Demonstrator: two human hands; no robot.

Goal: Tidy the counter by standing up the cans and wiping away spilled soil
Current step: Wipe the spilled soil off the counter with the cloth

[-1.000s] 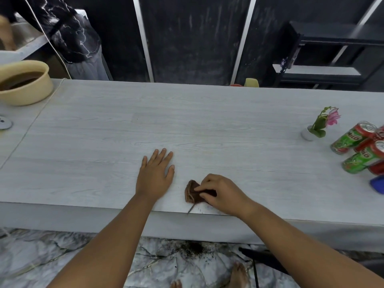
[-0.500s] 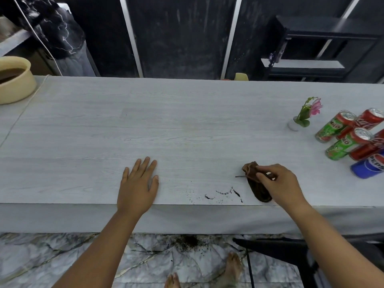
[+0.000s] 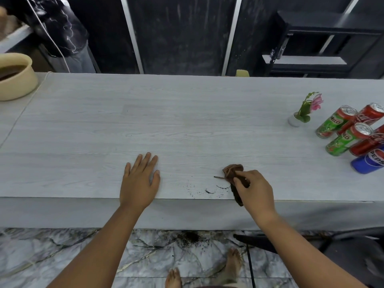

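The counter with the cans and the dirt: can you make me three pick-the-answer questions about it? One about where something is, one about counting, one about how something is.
1. Where is the soil on the counter?
A. By the near edge, between the hands
B. Next to the bowl
C. Under the cans

2. How many blue cans are there?
A. Three
B. None
C. One

3. What is the right hand doing?
A. Lying flat and empty
B. Gripping a brown cloth
C. Lifting a can

Answers:
1. A, the dark specks lie near the front edge, between the left hand and the cloth.
2. C, only the blue can is blue; the other cans are green or red.
3. B, its fingers close on the cloth, while the left hand lies flat.
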